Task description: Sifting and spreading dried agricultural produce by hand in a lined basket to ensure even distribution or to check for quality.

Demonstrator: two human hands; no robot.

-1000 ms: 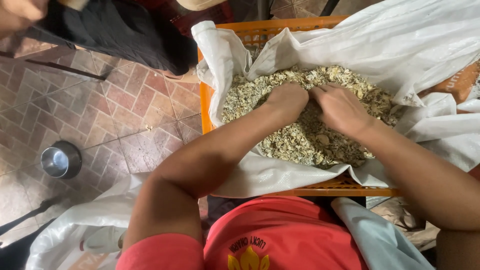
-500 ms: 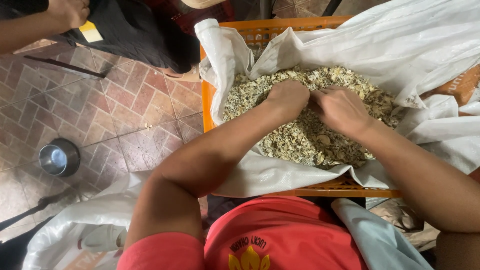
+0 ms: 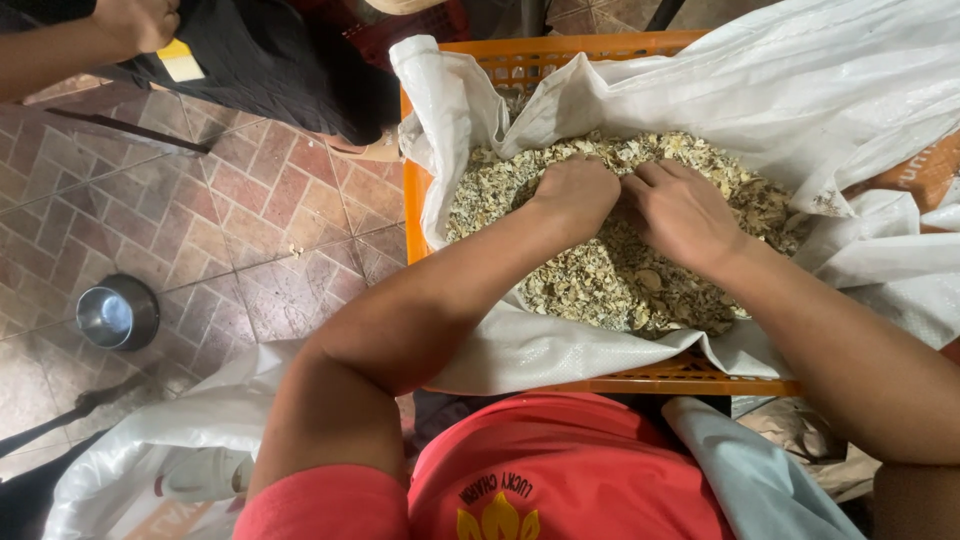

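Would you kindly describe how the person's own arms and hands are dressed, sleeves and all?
Both arms are bare from the short sleeves down. The left hand and right hand wear no gloves; no rings or watch are visible. The short red sleeve belongs to a red shirt with a yellow print.

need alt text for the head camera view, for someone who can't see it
Seen from above, a person's left hand and right hand press side by side into pale dried flakes in a white woven sack lining an orange crate. A steel bowl sits on the brick floor.
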